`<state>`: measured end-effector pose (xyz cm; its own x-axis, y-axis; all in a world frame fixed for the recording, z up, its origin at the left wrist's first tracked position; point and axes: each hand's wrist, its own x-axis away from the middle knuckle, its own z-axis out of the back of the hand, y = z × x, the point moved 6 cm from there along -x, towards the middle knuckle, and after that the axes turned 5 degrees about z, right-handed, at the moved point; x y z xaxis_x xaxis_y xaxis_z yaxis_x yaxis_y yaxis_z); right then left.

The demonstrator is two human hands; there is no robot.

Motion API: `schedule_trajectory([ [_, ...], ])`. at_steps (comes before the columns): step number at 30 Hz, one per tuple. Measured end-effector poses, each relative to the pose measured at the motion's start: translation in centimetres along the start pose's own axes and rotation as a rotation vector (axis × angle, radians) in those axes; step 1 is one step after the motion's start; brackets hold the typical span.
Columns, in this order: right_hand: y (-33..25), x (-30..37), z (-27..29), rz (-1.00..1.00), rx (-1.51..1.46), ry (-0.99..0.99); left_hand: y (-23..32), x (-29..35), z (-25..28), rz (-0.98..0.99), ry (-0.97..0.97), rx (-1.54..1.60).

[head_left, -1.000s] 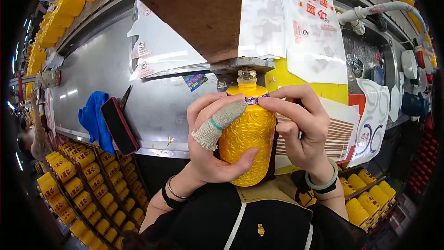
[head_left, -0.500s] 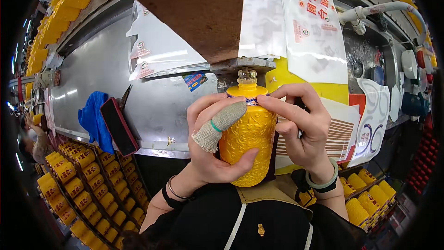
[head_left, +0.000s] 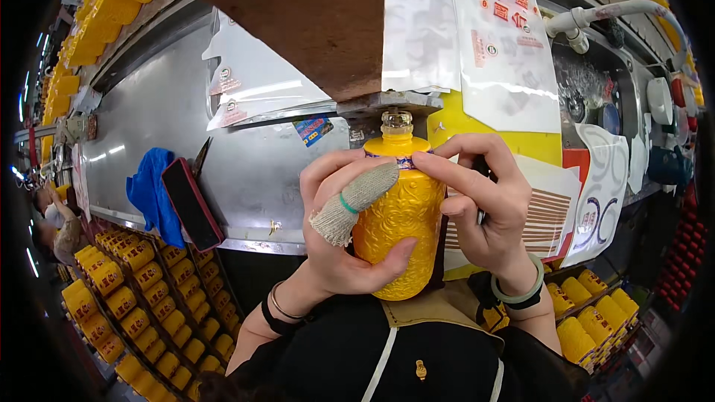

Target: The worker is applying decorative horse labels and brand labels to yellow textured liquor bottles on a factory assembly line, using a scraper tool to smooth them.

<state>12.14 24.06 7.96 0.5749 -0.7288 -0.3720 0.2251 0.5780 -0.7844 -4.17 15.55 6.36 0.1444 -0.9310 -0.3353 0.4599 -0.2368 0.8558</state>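
- Handling of one yellow bottle [head_left: 406, 242] is under way: it sits between both hands in front of the body, mouth pointing away and base toward the apron [head_left: 439, 305].
- Done, as far as visible: a blue patterned band [head_left: 404, 163] lies across the bottle's shoulder on the side facing up (the far side is hidden, so full coverage cannot be confirmed).
- Outstanding, in judgement: the band is probably not yet finished, since fingertips of both hands are at it. The clear glass neck [head_left: 397, 120] bears no cap, and the embossed front shows no printed label, unlike the marked bottles in the left-hand rack [head_left: 149, 286].
- Left hand [head_left: 331, 253]: gripping. Fingers curl around the bottle's left side, the thumb lies across its lower front, and a grey fabric finger cover [head_left: 356, 202] reaches the band's left part.
- Right hand [head_left: 503, 212]: partly curled, not wrapped around the bottle. The index fingertip touches the band; the thumb is held near the bottle's right side, contact unclear. A dark shape shows between the bent fingers; whether it is something held cannot be told.
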Motion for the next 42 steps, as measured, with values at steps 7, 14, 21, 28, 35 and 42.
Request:
schedule_trajectory([
  [7,0.1,0.0,-0.1,0.002,-0.006,0.004,0.0,0.0,-0.1,0.003,-0.009,0.005],
  [14,0.5,0.5,0.6,-0.035,-0.053,0.097,0.1,-0.2,-0.1,0.011,-0.017,0.0],
  [21,0.4,1.4,0.8,-0.126,-0.087,0.095,0.0,-0.1,-0.1,0.0,-0.017,-0.014],
  [28,0.3,2.2,0.8,-0.12,-0.075,0.11,-1.5,-0.3,0.4,0.107,0.024,0.339],
  [35,0.2,4.9,0.6,-0.222,-0.083,0.114,-2.2,-2.2,0.9,0.299,-0.22,0.241],
  [42,-0.8,6.6,0.0,-0.23,-0.035,-0.039,-1.3,-4.0,1.8,0.231,-0.175,0.297],
])
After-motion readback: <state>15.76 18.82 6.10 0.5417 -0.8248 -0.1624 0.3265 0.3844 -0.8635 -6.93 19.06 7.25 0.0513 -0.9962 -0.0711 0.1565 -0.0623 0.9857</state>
